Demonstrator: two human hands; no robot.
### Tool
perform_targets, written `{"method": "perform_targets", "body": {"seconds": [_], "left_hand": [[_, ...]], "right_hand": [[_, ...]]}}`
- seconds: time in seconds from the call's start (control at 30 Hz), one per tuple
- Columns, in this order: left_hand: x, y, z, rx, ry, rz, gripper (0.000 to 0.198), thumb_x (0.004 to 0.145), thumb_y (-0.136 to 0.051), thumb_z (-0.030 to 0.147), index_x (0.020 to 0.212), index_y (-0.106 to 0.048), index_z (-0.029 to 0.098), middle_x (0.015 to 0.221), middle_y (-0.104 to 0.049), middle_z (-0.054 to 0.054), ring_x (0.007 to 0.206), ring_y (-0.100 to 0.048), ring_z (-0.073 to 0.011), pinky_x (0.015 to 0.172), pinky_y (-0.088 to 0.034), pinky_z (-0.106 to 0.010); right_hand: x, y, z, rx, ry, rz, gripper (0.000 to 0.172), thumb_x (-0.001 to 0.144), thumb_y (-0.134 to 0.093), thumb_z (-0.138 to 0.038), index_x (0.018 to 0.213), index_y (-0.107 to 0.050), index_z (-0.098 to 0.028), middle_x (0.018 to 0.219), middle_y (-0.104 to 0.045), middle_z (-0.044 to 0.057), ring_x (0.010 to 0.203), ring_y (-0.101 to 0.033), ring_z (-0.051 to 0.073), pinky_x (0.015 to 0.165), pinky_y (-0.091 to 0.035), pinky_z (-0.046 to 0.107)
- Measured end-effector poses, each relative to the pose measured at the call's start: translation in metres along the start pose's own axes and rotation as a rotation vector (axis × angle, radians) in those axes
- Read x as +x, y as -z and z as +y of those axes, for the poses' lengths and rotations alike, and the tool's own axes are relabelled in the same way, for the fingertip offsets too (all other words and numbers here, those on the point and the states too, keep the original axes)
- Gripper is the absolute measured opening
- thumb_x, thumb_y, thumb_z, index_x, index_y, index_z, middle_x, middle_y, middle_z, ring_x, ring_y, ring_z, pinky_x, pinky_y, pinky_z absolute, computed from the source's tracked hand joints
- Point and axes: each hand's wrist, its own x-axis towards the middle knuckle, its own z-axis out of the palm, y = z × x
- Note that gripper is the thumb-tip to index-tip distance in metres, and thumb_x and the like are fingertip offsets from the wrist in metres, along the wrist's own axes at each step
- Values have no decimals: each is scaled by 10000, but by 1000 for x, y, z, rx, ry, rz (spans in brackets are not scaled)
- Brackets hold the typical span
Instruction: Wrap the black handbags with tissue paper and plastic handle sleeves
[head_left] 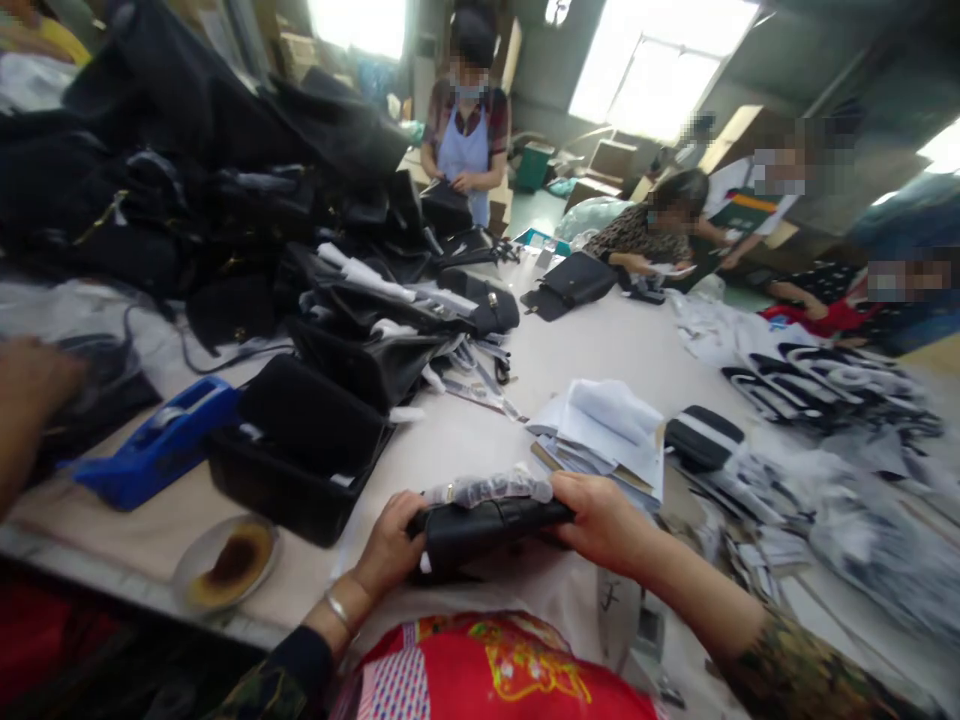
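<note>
A black handbag [487, 535] is held between my two hands near the front edge of the table. Its handle or strap [502, 487] lies along the top, wrapped in clear plastic. My left hand [394, 540] grips the bag's left end, and a small white tab hangs just below those fingers. On the opposite end my right hand [600, 520] is closed around the corner. An open black bag [300, 450] stands on the table to the left of my left hand. Beyond my right hand lies a stack of white papers [600, 440].
A blue tape dispenser [161, 440] and a round dish with brown residue [229, 565] sit at left. Black bags [187, 200] are heaped behind. Wrapped straps [825, 390] cover the right side. A co-worker's hand [37, 380] is at far left; several other people work around the table.
</note>
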Motion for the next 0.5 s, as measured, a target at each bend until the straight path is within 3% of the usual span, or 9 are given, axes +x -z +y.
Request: {"method": "perform_targets", "body": {"seconds": [0.07,0.17,0.23,0.3,0.4,0.5], "left_hand": [[28,11,0,-2,-9,37,223,811,-597,267,1022,-665,246,1035,-673,-63,1013,-634,-269,912,-541,-429],[88,29,8,67,-2,194,509,748,-697,376,1235,-607,257,1246,-633,-78,1163,-610,-311,1029,-507,-483],[124,40,20,82,30,299,671,738,-718,458,1351,-536,253,1359,-567,-99,1174,-612,-319,1035,-512,-494],[149,46,32,65,71,344,668,770,-683,528,1363,-534,260,1387,-548,-100,1109,-652,-297,986,-554,-465],[164,44,34,67,138,312,551,759,-648,593,1188,-664,249,1268,-646,-78,1007,-696,-273,927,-592,-410],[157,32,8,94,234,257,495,688,-660,614,1009,-744,247,1129,-727,-55,975,-713,-284,887,-615,-383]], "right_hand": [[20,20,8,15,-81,42,97,743,-688,-212,711,-597,-199,733,-661,11,698,-617,171,622,-424,256],[54,67,33,86,-205,140,125,708,-745,-260,726,-642,-192,705,-661,-14,677,-605,153,601,-406,242],[74,104,60,171,-299,232,154,671,-779,-276,732,-668,-188,670,-653,-28,657,-602,145,576,-406,230],[95,137,94,312,-402,349,179,633,-808,-272,727,-689,-177,633,-645,-33,626,-598,141,547,-420,224],[126,174,161,739,-554,588,201,595,-823,-182,760,-714,-149,607,-661,-16,554,-601,145,509,-464,236],[149,197,237,997,-646,833,215,603,-823,-110,777,-696,-119,629,-682,14,541,-618,155,526,-518,263]]}}
